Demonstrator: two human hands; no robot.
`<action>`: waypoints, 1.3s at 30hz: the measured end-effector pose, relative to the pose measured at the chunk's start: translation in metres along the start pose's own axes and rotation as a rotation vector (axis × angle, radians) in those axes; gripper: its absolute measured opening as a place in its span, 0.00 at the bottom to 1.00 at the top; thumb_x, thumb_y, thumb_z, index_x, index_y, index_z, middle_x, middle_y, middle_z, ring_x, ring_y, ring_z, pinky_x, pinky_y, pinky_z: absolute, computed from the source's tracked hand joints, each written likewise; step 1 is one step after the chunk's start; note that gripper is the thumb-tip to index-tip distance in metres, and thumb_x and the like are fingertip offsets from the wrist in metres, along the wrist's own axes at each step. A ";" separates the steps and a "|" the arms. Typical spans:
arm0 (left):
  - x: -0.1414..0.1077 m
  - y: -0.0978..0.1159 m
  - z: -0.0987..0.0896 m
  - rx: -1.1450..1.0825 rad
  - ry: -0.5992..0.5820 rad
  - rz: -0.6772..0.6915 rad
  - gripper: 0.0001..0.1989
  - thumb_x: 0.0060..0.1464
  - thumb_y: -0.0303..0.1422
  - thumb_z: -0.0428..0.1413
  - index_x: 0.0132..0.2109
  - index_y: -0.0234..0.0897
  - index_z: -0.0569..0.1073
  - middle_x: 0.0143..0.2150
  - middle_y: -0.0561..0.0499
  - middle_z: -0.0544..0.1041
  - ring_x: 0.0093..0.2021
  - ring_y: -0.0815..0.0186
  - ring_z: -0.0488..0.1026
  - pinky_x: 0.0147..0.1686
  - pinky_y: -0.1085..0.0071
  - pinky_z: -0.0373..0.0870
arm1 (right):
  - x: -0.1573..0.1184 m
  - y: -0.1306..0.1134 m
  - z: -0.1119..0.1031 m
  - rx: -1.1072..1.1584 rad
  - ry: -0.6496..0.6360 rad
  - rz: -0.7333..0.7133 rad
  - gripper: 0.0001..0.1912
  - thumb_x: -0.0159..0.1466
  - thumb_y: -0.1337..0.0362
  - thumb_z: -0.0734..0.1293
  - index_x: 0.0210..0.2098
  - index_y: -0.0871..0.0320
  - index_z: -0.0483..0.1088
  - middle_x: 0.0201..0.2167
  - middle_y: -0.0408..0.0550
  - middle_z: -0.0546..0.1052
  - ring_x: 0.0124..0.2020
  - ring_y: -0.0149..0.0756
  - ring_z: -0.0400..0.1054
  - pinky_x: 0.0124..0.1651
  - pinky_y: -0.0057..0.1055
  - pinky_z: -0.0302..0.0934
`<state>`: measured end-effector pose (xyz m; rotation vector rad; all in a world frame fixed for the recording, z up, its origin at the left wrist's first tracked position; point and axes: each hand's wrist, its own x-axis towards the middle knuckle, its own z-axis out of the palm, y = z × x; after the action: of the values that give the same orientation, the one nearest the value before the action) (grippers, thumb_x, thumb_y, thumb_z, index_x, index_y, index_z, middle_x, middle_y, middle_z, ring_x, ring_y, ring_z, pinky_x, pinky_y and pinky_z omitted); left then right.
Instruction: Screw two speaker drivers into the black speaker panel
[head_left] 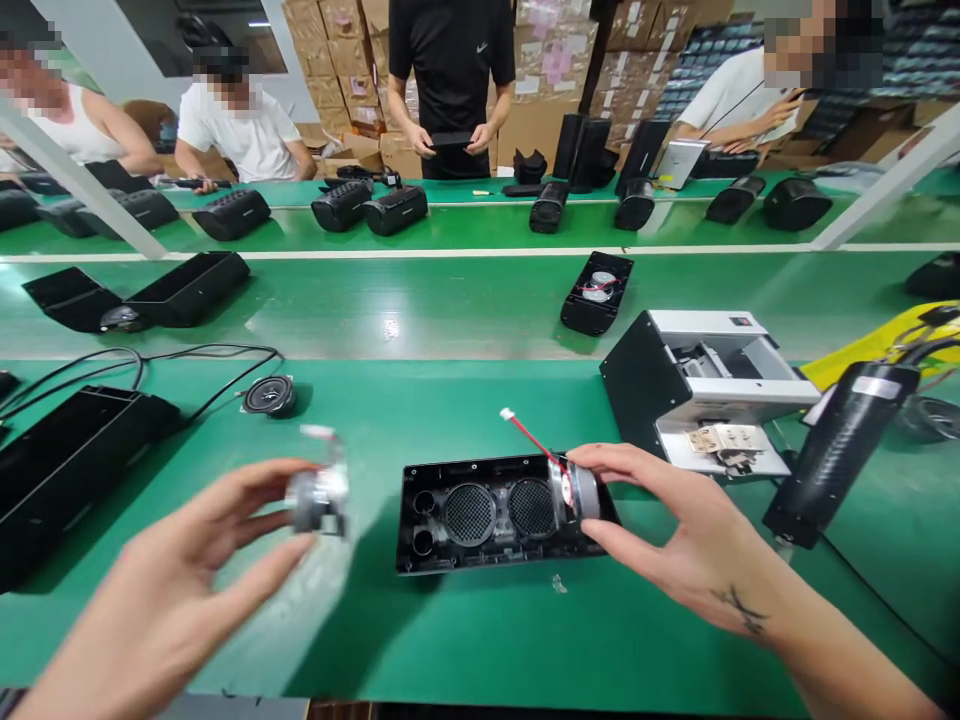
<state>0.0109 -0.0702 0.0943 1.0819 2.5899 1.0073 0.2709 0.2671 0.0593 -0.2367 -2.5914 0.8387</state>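
My left hand (202, 570) pinches a small speaker driver (315, 498), blurred by motion, above the green table left of the housing. Between the thumb and fingers of my right hand (660, 510) is another speaker driver (576, 490), with a red wire and white plug sticking up to the left. It is held over the right end of a black speaker housing (442, 562), which lies with its inside up. Two round mesh grilles (470, 515) and two smaller round holes show inside. My right hand hides part of the housing's right end.
A loose driver (270, 396) lies at left, near a black enclosure (67, 480) and cables. At right stand a white-and-black machine (712, 380) and a black electric screwdriver (844, 450). A belt (420, 300) carries an opened speaker (598, 290). Several people work beyond it.
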 end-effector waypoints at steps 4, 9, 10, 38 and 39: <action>0.020 0.061 0.049 -0.087 -0.203 0.178 0.18 0.61 0.34 0.63 0.57 0.50 0.75 0.54 0.56 0.83 0.49 0.62 0.84 0.51 0.66 0.83 | -0.012 0.007 0.003 -0.080 0.037 0.031 0.22 0.73 0.57 0.69 0.65 0.44 0.66 0.60 0.39 0.77 0.58 0.33 0.75 0.63 0.34 0.73; 0.038 0.086 0.086 0.116 -0.378 0.272 0.18 0.61 0.25 0.63 0.55 0.45 0.74 0.51 0.54 0.81 0.45 0.59 0.81 0.44 0.61 0.80 | -0.016 0.004 0.008 -0.223 0.046 -0.056 0.19 0.76 0.57 0.66 0.65 0.47 0.66 0.60 0.39 0.77 0.60 0.32 0.71 0.62 0.34 0.68; 0.039 0.087 0.088 0.175 -0.383 0.287 0.18 0.61 0.25 0.63 0.56 0.44 0.74 0.51 0.53 0.82 0.45 0.57 0.82 0.43 0.59 0.80 | -0.014 0.002 0.009 -0.230 0.042 -0.076 0.18 0.77 0.58 0.66 0.65 0.49 0.66 0.59 0.39 0.77 0.60 0.31 0.70 0.62 0.34 0.67; 0.037 0.077 0.109 0.376 -0.293 0.533 0.23 0.49 0.22 0.73 0.49 0.38 0.74 0.45 0.49 0.83 0.40 0.51 0.83 0.34 0.56 0.83 | 0.023 -0.016 0.031 -0.381 -0.198 -0.210 0.13 0.76 0.59 0.69 0.54 0.60 0.75 0.47 0.45 0.79 0.43 0.39 0.69 0.48 0.41 0.53; 0.036 0.077 0.110 0.371 -0.295 0.531 0.23 0.49 0.21 0.72 0.49 0.38 0.74 0.45 0.49 0.83 0.40 0.52 0.82 0.34 0.56 0.83 | 0.023 -0.016 0.032 -0.391 -0.190 -0.217 0.15 0.79 0.58 0.62 0.53 0.61 0.76 0.47 0.46 0.79 0.43 0.40 0.69 0.49 0.42 0.53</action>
<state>0.0704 0.0513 0.0640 1.9138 2.3408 0.3867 0.2358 0.2442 0.0528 0.0187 -2.8762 0.2862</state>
